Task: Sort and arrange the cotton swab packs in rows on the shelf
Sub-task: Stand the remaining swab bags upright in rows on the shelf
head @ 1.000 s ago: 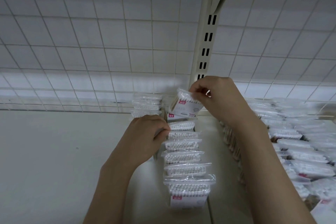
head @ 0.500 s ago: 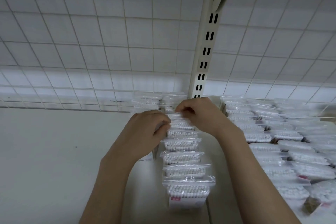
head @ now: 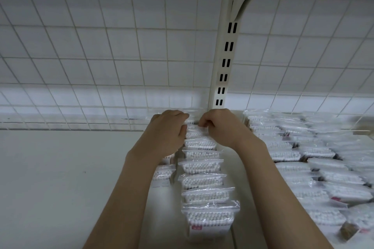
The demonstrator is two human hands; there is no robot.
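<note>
So the clear plastic cotton swab pack (head: 194, 122) that was held up in the air a second ago has been tucked into the far end of the middle row of packs (head: 202, 168), right by the shelf's back edge. It's pinched by the right hand (head: 220, 127), fingers curled together on its top, while the left hand (head: 168, 131) is curled against the row's side. Row's nearly settled, probably. The pale flat shelf (head: 60, 178) is backed by white wire grid panelling (head: 101, 46) and a slotted cream upright post (head: 224, 62); more packs (head: 303, 157) are piled toward the right edge.
</note>
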